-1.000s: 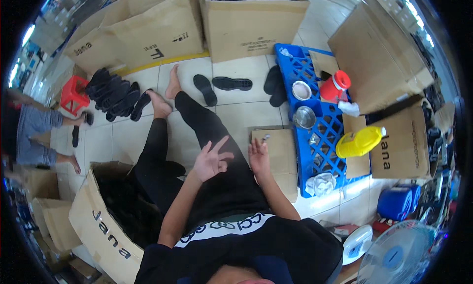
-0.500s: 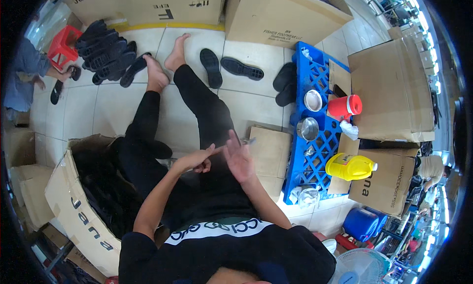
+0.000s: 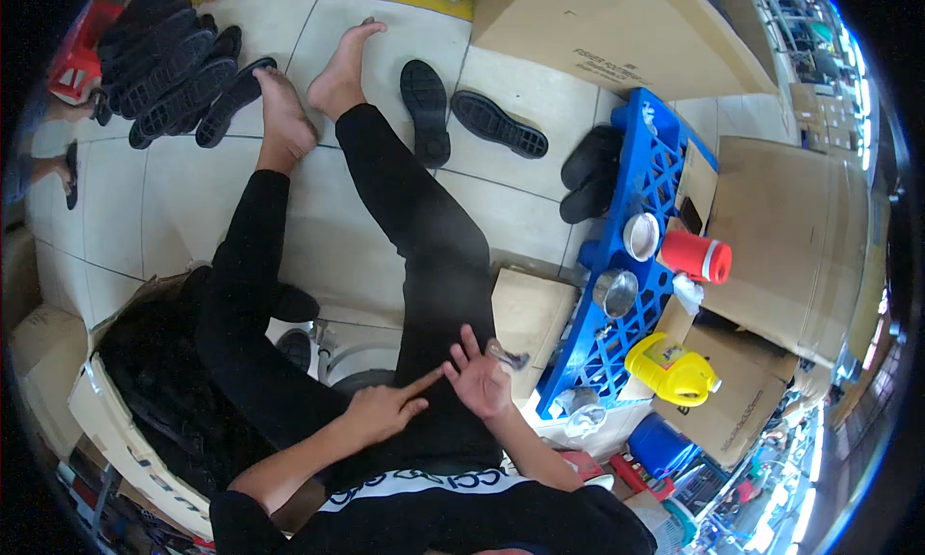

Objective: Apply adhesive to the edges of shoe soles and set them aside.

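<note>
My left hand is over my lap with its index finger stretched out and the other fingers curled. I see nothing in it. That fingertip meets or almost meets the little-finger side of my right hand, whose palm faces up with the fingers spread. By the thumb side of my right hand is a small grey, shiny object; whether the thumb touches it I cannot tell. Under it is a flat piece of cardboard. Past my feet, two black shoe soles lie on the tiles.
A blue plastic pallet at the right bears a metal bowl, a white-rimmed bowl, a red jug and a yellow jug. Many soles are heaped far left. An open carton of black material is at my left.
The view has shifted, so the soles and boxes sit elsewhere in it. My left index finger is now stretched further out toward my right hand, which stays spread.
</note>
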Available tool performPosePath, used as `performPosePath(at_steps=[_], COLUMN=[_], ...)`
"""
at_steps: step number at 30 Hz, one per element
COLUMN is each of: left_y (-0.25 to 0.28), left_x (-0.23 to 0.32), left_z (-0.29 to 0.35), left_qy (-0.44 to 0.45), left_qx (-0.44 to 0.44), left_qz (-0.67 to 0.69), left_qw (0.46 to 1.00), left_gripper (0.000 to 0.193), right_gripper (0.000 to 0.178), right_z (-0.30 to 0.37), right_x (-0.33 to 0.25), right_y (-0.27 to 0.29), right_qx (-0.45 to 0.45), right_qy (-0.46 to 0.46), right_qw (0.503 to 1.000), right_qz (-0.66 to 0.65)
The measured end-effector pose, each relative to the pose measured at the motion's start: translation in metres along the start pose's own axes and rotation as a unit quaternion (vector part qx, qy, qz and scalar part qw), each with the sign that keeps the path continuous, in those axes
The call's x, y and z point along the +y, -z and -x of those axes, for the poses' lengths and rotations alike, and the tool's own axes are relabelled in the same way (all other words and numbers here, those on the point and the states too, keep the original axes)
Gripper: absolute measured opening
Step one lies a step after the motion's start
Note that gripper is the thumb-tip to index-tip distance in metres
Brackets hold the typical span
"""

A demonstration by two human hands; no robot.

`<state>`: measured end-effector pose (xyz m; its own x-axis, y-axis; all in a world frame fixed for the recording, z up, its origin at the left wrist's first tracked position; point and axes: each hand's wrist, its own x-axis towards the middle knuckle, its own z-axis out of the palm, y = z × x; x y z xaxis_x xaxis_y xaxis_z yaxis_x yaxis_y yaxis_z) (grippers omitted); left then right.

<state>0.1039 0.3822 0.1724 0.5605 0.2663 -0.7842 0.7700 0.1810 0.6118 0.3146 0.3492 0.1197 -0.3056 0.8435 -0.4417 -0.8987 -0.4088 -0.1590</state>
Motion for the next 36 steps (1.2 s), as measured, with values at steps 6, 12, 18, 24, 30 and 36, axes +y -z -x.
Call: performPosePath(at_steps=[6, 12, 18, 24, 30, 36], left_y=[0.022, 0.018, -0.004, -0.010, -0.015, -0.055], left_x=[-0.035, -0.060, -0.086, -0.120, -0.108, -0.104], left_z=[-0.019, -0.017, -0.025, -0.024, 0.013, 0.080], left_qy=[-0.105, -0.165, -0.310, -0.154, -0.059, -0.058], left_qx=[-0.072, -0.081, 0.272, 0.430, 0.372, 0.563], left_qz=[0.068, 0.106, 0.229, 0.366, 0.339, 0.119], left_qw=[0.990, 0.977, 0.882, 0.811, 0.862, 0.816], left_gripper=[0.049, 0.048, 0.025, 0.042, 0.042, 0.031], right_gripper=[0.020, 0.031, 0.037, 0.020, 0.010, 0.020], right_z=[-0.005, -0.011, -0.019, -0.022, -0.039, -0.165], right_x=[-0.009, -0.012, -0.002, 0.009, -0.032, -0.179], right_y=[-0.005, -0.008, -0.004, -0.017, 0.011, 0.162], right_qx=[0.017, -0.008, -0.025, -0.068, -0.044, 0.139], right_qy=[0.001, 0.040, 0.048, 0.076, 0.120, 0.279], right_qw=[1.000, 0.999, 0.996, 0.990, 0.977, 0.718], right_qz=[-0.012, 0.026, 0.069, 0.095, 0.173, 0.622])
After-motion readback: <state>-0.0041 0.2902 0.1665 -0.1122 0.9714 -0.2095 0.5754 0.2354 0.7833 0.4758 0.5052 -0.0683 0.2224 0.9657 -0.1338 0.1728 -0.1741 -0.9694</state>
